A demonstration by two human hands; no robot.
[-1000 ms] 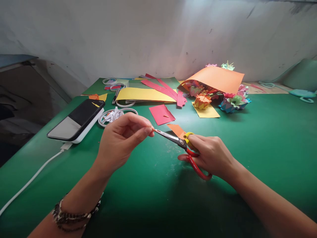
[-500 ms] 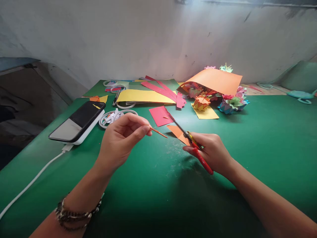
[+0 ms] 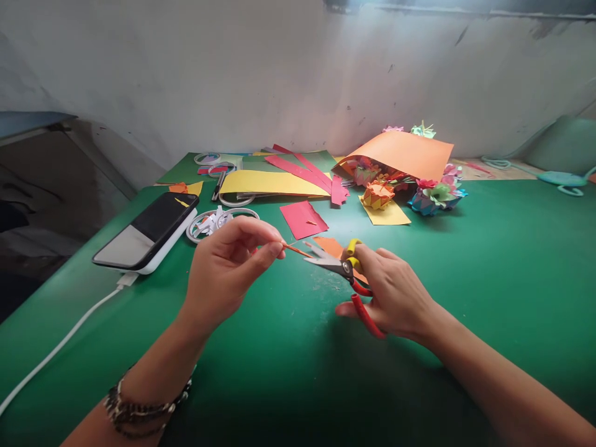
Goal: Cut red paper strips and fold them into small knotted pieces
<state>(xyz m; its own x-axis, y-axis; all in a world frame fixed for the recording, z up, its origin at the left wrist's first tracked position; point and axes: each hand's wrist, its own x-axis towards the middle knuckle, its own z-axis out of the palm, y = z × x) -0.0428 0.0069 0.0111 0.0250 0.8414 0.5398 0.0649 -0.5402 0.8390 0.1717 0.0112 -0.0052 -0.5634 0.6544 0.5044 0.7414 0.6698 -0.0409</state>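
Between thumb and forefinger, my left hand [image 3: 237, 264] pinches a thin orange paper strip [image 3: 297, 250] that points right. My right hand [image 3: 395, 295] holds scissors [image 3: 347, 269] with red and yellow handles, fingers and thumb in the loops. Their blades are spread, and the strip's free end reaches the blade tips; whether it lies between them I cannot tell for sure. Just behind the blades an orange piece of paper [image 3: 328, 245] lies on the table, partly hidden by the scissors and my right hand. Beyond it rests a red paper square [image 3: 302, 220] with a tiny orange scrap on it.
A black-and-white device [image 3: 146, 233] with a white cable [image 3: 65, 341] lies at left, beside tape rolls [image 3: 198, 226] with white scraps. Yellow paper [image 3: 274, 184] and red strips [image 3: 302, 171] lie at the back. Folded paper flowers [image 3: 437, 194] sit at back right under an orange sheet [image 3: 405, 152].
The scissors have turned and opened, and their blades have come down and left to the strip's end. My left hand stays almost in place, still pinching the strip.
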